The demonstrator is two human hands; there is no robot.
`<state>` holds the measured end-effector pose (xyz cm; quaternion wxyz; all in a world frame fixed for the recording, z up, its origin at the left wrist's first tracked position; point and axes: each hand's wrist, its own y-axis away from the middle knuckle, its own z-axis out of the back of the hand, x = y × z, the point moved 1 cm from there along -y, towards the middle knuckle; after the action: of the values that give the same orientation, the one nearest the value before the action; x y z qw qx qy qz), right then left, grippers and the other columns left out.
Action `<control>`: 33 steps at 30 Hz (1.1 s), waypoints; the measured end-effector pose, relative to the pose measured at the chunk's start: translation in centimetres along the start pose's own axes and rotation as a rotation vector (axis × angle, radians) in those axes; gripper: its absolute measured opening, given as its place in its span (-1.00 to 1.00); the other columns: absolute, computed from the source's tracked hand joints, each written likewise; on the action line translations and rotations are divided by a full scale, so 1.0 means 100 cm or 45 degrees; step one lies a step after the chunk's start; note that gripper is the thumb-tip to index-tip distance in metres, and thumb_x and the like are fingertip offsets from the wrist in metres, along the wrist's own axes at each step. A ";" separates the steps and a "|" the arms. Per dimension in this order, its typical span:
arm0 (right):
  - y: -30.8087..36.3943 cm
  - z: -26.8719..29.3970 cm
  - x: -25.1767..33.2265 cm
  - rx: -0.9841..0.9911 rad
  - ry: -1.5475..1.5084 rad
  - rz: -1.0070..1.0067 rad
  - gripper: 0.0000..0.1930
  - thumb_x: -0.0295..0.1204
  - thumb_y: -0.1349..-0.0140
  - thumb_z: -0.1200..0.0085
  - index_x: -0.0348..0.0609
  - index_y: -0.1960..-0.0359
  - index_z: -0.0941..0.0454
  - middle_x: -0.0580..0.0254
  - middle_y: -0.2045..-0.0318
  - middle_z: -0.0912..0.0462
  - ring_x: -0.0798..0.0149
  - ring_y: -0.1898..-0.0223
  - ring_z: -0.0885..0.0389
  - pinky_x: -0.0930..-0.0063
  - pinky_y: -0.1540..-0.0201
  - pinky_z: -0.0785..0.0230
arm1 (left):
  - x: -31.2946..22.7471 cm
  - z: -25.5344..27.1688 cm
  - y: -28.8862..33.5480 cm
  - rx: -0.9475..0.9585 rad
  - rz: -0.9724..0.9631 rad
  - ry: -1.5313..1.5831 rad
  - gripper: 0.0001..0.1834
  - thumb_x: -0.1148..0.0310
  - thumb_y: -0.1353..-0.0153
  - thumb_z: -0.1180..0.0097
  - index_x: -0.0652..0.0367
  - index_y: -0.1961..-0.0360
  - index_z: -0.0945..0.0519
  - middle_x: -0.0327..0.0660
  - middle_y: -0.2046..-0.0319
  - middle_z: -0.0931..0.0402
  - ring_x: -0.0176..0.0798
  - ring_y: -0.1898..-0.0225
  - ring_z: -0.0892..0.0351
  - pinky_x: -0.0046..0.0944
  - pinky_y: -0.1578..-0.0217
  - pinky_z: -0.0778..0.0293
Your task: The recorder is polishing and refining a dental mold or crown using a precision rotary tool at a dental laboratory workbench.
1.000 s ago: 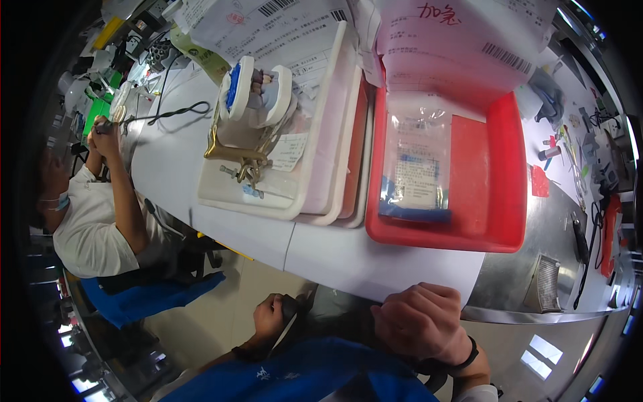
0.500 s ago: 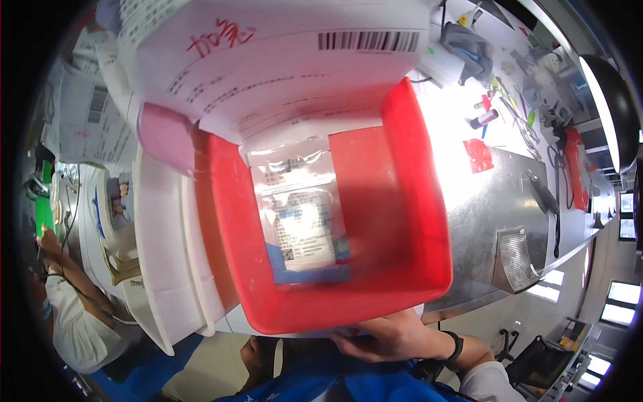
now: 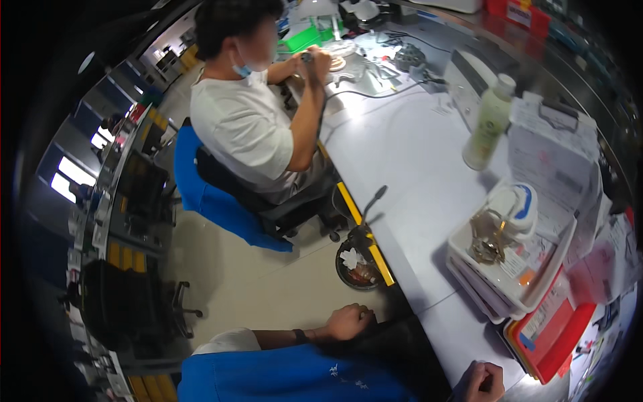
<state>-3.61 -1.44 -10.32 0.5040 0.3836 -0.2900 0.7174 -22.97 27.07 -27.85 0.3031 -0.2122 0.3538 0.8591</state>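
Observation:
My left hand [image 3: 349, 321], with a dark band at the wrist, is above my lap, its fingers curled in with nothing visible in them. By the table's front edge, my right hand [image 3: 483, 382] is also curled, and its dark hollow shows no object. Just beyond it sits a red tray [image 3: 569, 328] on a stack of coloured trays. A small clear bag with a label [image 3: 537, 328] lies in that red tray. Beside the stack, a white basket [image 3: 462, 268] holds a gold-coloured metal item [image 3: 489, 244] and a white device with a blue top [image 3: 516, 208].
A green-tinted bottle [image 3: 489, 124] and a clipboard with papers [image 3: 552, 151] stand farther back. At the left, a seated co-worker [image 3: 244, 134] handles something at the lit bench. A waste bin [image 3: 360, 273] is below the table edge; office chairs [image 3: 120, 301] are behind.
The view has swung left, away from the red tray. That tray was straight ahead with my hand at its near side; now it is at the right, and both hands are apart from it.

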 end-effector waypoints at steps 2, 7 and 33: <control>-0.003 -0.002 0.011 0.061 0.179 -0.032 -0.86 -0.49 -0.40 -0.19 -0.34 0.13 -0.64 0.26 0.40 -0.65 0.42 0.38 -0.53 0.52 0.30 -0.43 | 0.005 -0.003 0.002 -0.104 0.008 0.026 -0.60 0.07 -0.37 -0.01 0.15 0.06 -0.67 0.10 0.14 -0.62 0.25 0.06 -0.61 0.16 -0.02 -0.52; -0.009 -0.012 0.016 -0.045 0.182 -0.004 -0.85 -0.47 -0.41 -0.19 -0.34 0.16 -0.63 0.21 0.38 -0.67 0.36 0.37 -0.58 0.50 0.29 -0.46 | -0.006 -0.017 -0.020 -0.153 -0.706 0.037 -0.66 0.12 -0.18 -0.17 0.11 0.15 -0.66 0.00 0.21 -0.53 0.18 0.13 -0.54 0.13 0.04 -0.51; -0.019 -0.047 0.006 -0.780 0.518 -0.012 -0.76 -0.39 -0.33 -0.24 -0.42 0.27 -0.67 0.14 0.43 -0.66 0.28 0.41 -0.53 0.39 0.31 -0.45 | 0.010 -0.057 -0.031 0.749 -0.984 0.273 -0.67 0.24 -0.21 -0.19 0.28 0.13 -0.64 0.16 0.05 -0.64 0.22 -0.06 -0.62 0.09 -0.06 -0.53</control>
<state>-3.10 3.24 -12.23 0.6462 0.0657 -0.3833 0.6567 -20.75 24.96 -33.66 0.6081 -0.3204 0.5060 0.5210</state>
